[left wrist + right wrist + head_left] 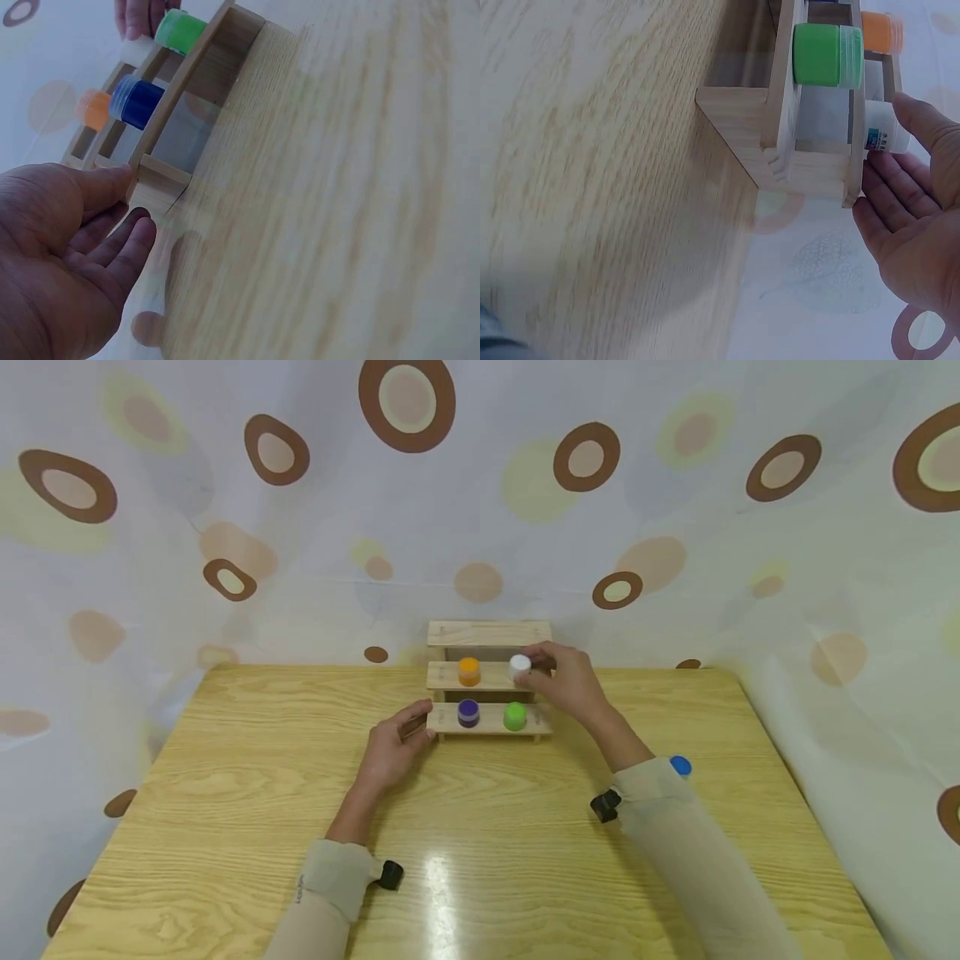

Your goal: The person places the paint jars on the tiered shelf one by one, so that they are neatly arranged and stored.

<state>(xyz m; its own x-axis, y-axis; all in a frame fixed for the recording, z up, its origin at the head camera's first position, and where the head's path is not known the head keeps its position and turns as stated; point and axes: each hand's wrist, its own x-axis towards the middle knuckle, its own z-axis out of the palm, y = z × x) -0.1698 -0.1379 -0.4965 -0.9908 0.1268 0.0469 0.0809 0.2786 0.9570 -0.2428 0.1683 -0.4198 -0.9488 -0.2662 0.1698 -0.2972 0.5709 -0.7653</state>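
A three-tier wooden stand (491, 717) holds small lidded jars. My right hand (566, 681) pinches a white jar (519, 667) between thumb and fingers at the right part of the middle tier. An orange jar (468, 672) sits to its left on that tier. On the lowest tier are a purple jar (468, 713), which looks dark blue in the left wrist view, and a green jar (514, 717). My left hand (390, 752) holds the left end of the lowest tier, its thumb (109, 186) against the corner; some of its fingertips hang free below.
A blue lid (681, 765) shows beside my right sleeve, and anything below it is hidden. The stand is near the back edge of the wooden table (247, 777). Behind hangs a pale cloth (315, 527) with brown rings. The top tier (489, 632) bears no jar.
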